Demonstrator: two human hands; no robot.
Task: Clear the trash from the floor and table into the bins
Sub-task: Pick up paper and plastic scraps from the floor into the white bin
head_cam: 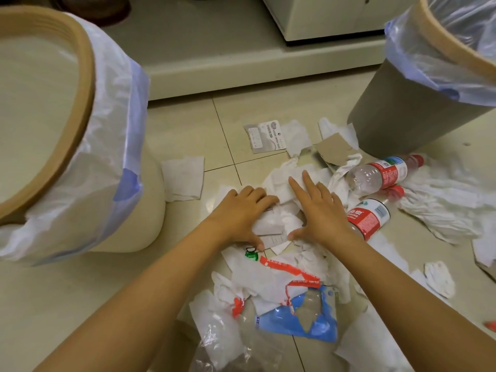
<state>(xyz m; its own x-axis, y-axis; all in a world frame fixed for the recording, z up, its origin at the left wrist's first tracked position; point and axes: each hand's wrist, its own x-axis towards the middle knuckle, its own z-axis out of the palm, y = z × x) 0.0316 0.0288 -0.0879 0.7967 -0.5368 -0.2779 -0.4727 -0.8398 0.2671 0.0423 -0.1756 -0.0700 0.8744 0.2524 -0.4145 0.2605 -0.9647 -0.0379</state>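
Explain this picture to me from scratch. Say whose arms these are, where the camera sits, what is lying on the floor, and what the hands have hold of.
There is no machine here. The one picture comes from a camera worn on a person's head, looking down at their own two bare arms.

On the tiled floor lies a scatter of white tissues, torn plastic wrappers, a piece of cardboard and two plastic bottles with red labels. Two bins with plastic liners stand by it: a white bin on the left and a grey bin on the right.

The left hand curls over a bunch of paper scraps in the middle of the pile. The right hand lies flat, fingers spread, pressing on the same heap from the other side. Nothing has been lifted yet.
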